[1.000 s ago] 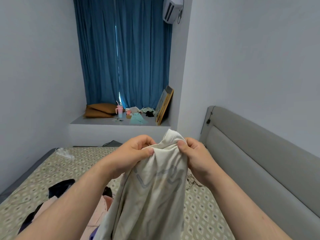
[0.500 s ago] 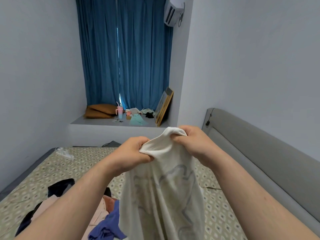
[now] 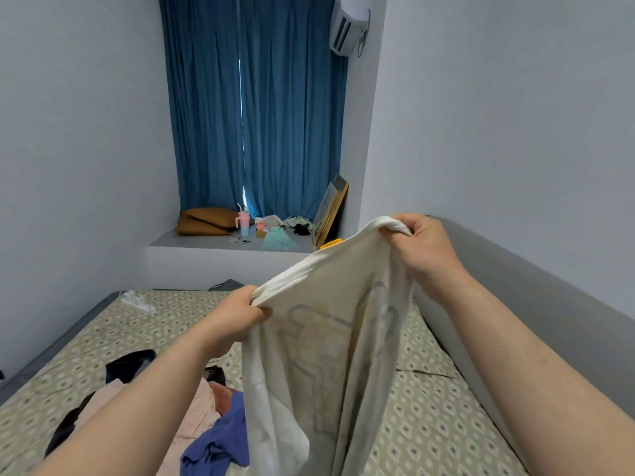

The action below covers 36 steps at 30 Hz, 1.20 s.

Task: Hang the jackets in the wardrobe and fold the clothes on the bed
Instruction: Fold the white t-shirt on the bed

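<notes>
Head view, and here's the cream shirt (image 3: 326, 355) up in front of me, one edge stretched between my hands. My left hand (image 3: 237, 317) pinches the lower end, fingers curled into the cloth; my right hand (image 3: 422, 249) grips the other end bunched in its fist, higher and over toward the grey headboard (image 3: 515, 304). So the held edge slants up from left to right while the shirt's length hangs straight down below both hands, over the patterned bed (image 3: 429, 424). The pile of other clothes (image 3: 206, 417) lies under my left forearm. I reckon levelling that edge comes next, then laying the shirt flat on the bed to my right.
</notes>
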Motion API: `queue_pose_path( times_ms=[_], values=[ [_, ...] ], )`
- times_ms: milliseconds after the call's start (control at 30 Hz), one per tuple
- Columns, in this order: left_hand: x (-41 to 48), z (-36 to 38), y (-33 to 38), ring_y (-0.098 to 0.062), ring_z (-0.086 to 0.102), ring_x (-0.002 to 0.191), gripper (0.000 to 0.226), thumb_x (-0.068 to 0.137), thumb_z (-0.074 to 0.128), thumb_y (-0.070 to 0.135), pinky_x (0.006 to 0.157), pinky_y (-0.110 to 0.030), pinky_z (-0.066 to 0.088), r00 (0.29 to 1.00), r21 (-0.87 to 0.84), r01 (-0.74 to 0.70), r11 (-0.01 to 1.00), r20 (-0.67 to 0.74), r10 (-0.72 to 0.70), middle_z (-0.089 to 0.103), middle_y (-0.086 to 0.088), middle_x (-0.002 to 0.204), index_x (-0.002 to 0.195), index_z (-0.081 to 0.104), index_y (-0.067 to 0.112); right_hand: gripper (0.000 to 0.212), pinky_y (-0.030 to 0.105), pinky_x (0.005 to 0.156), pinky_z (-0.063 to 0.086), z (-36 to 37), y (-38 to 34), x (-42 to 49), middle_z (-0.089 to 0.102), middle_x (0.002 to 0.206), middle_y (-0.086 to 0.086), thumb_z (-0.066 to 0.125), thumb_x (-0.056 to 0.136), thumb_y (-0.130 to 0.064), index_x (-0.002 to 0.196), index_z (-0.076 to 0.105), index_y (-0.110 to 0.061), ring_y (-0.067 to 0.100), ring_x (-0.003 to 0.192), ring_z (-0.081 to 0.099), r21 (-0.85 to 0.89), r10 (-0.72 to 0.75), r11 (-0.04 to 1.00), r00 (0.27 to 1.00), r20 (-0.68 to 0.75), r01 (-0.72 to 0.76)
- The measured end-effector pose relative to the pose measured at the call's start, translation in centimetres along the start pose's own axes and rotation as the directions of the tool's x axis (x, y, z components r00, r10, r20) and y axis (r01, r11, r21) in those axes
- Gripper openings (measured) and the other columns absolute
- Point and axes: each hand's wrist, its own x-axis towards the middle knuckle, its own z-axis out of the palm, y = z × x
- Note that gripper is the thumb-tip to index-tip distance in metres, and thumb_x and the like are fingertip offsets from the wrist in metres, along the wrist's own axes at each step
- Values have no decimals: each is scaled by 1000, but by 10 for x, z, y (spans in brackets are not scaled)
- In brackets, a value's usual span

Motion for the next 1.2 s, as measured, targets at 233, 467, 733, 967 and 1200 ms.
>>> queue_pose_path(
  times_ms=[233, 467, 733, 967, 1200],
  values=[
    [-23, -36, 21, -37, 63, 97, 49, 71, 64, 4, 81, -40, 46, 1000, -340, -18, 940, 12, 23, 66, -26, 113, 120, 62, 5, 26, 26, 54, 36, -19, 14, -4, 53, 51, -21, 76, 85, -29, 64, 63, -24, 7, 58, 47, -179, 58, 983, 998, 34, -51],
    [-28, -73, 67, -27, 61, 88, 30, 82, 74, 18, 69, -37, 52, 985, -505, -165, 847, -128, 116, 61, -17, 99, 105, 59, 5, 52, 33, 52, 27, -27, -1, -18, 41, 56, -2, 82, 78, -38, 50, 41, -20, 13, 53, 39, -547, 18, 808, 919, 393, 218],
    [-36, -103, 94, -13, 51, 64, 25, 87, 67, 7, 61, -30, 43, 915, -467, -401, 788, -236, 326, 51, 1, 72, 77, 48, 18, 53, 31, 55, 34, -12, 11, -58, 54, 60, -3, 69, 78, -61, 59, 54, -14, 17, 60, 50, -826, 448, 540, 777, 443, 160],
    [-64, -126, 65, -9, 46, 67, 26, 93, 64, 29, 55, -29, 31, 893, 458, -299, 837, -176, 415, 52, 5, 77, 76, 46, 22, 8, 35, 65, 46, -13, -14, -71, 54, 88, 14, 65, 90, -6, 92, 58, -7, 23, 79, 54, -319, 413, 896, 840, 351, -308],
    [-96, -147, 26, -11, 53, 73, 26, 75, 82, 14, 63, -28, 42, 959, 170, -248, 954, -97, 267, 57, 7, 80, 88, 62, 23, 38, 35, 76, 49, -15, -56, -77, 67, 100, 9, 57, 81, -1, 111, 64, -25, 23, 89, 62, -333, 280, 928, 902, 329, -167]
  ],
)
